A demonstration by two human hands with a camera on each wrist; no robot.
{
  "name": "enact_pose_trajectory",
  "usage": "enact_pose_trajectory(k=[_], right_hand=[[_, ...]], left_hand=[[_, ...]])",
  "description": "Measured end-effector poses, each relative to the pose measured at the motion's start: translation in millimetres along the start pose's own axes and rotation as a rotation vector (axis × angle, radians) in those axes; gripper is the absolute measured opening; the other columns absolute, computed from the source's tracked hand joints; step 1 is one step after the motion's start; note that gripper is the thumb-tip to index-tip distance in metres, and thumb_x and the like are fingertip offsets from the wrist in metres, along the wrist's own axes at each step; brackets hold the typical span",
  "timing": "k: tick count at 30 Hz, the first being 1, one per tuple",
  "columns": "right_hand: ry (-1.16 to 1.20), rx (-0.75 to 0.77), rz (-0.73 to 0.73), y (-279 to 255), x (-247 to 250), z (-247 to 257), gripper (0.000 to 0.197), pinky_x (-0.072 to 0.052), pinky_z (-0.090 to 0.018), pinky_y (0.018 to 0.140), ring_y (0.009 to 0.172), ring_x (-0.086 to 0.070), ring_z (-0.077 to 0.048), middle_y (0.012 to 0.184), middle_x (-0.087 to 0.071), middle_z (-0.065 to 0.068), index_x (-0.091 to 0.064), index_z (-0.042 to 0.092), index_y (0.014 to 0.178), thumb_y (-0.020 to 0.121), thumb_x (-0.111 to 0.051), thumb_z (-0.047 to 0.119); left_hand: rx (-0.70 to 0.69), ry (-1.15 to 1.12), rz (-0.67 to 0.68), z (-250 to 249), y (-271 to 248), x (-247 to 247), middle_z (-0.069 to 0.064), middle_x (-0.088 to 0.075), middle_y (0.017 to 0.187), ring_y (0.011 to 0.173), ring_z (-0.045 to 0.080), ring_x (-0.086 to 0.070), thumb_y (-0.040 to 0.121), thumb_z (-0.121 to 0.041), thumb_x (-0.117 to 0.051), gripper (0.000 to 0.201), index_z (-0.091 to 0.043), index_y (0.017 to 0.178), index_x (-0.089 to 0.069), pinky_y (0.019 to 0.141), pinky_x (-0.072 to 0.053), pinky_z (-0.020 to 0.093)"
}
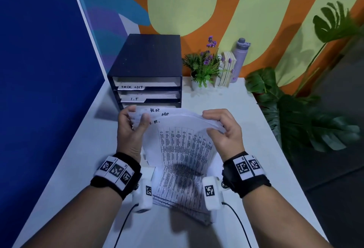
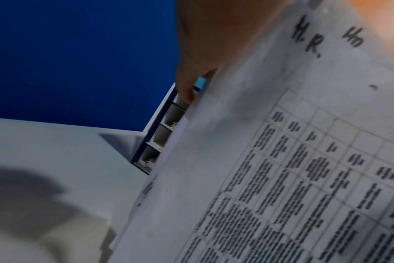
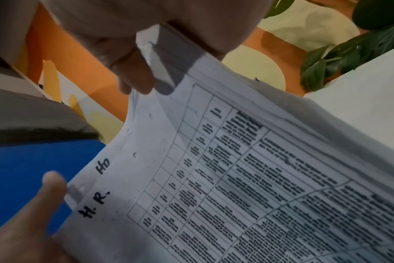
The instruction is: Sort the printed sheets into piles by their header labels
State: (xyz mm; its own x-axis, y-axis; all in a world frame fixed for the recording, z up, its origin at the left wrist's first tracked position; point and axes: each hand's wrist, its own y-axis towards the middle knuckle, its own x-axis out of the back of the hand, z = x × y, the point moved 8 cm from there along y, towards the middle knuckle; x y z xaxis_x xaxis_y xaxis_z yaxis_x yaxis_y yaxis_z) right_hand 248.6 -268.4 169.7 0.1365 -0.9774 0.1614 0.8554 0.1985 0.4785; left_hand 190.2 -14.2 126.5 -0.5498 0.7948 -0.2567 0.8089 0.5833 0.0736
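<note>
Head view: a stack of sheets [image 1: 185,149] is held up over the white bench [image 1: 226,102], approx. centre, tilted toward the wearer, lower edges fanned near the wrists. The upper left corner is pinched by the left hand [image 1: 133,127], thumb in front, fingers curled behind. The upper right corner is gripped by the right hand [image 1: 224,129], fingers curled over the top edge, thumb in front. Handwritten "H.R." headers are seen on the staggered top edges; printed tables below. A dark tray unit [image 1: 146,70] stands behind the sheets, w/ slots tagged "TASK LIST" and "I.T". Right of it: a potted plant [image 1: 204,66], books [image 1: 226,70], a lilac bottle [image 1: 239,58]. Right wrist view: the sheet corner is shown clamped btw. thumb and fingers [image 3: 135,76]; left wrist view is blurred.
</note>
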Motion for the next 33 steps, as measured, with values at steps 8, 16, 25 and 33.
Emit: enact_pose_trajectory(k=[8,16,25,33], right_hand=[[0.08,-0.06,0.008,-16,-1,0,0.033,-0.043,-0.018,0.088,0.106,-0.058,-0.016,0.112,-0.06,-0.01,-0.063,0.01,0.103,0.072,-0.062,-0.003],[0.211,-0.126,0.018,-18,-7,2,0.058,-0.044,-0.015,0.087,0.103,-0.056,-0.004,0.118,-0.059,-0.011,-0.047,0.015,0.121,0.068,-0.058,-0.006],[0.396,-0.511,-0.06,-25,-12,-49,0.054,-0.048,-0.028,0.072,0.083,-0.058,-0.011,0.094,-0.059,0.004,-0.056,0.031,0.105,0.06,-0.061,0.0],[0.517,-0.508,-0.249,-25,-14,-42,0.036,-0.044,-0.016,0.053,0.066,-0.057,-0.011,0.07,-0.059,0.003,-0.059,0.014,0.079,0.058,-0.058,-0.016]], left_hand=[[-0.066,0.036,-0.21,-15,2,-6,-0.01,-0.056,0.083,0.076,0.006,-0.051,0.093,-0.022,-0.055,0.01,-0.027,0.085,-0.057,0.069,-0.042,0.022],[-0.127,0.084,-0.254,-23,-1,-6,-0.007,-0.06,0.083,0.077,0.003,-0.056,0.091,-0.009,-0.047,0.019,-0.022,0.082,-0.059,0.078,-0.044,0.026],[0.095,0.231,0.219,41,-3,12,-0.001,-0.06,0.126,0.114,0.01,-0.059,0.072,-0.022,-0.082,0.074,-0.034,0.131,-0.039,0.098,-0.045,0.028],[0.056,0.21,0.025,31,1,3,-0.01,-0.067,0.117,0.114,0.01,-0.061,0.095,0.004,-0.052,0.044,-0.029,0.123,-0.056,0.101,-0.045,0.027]])
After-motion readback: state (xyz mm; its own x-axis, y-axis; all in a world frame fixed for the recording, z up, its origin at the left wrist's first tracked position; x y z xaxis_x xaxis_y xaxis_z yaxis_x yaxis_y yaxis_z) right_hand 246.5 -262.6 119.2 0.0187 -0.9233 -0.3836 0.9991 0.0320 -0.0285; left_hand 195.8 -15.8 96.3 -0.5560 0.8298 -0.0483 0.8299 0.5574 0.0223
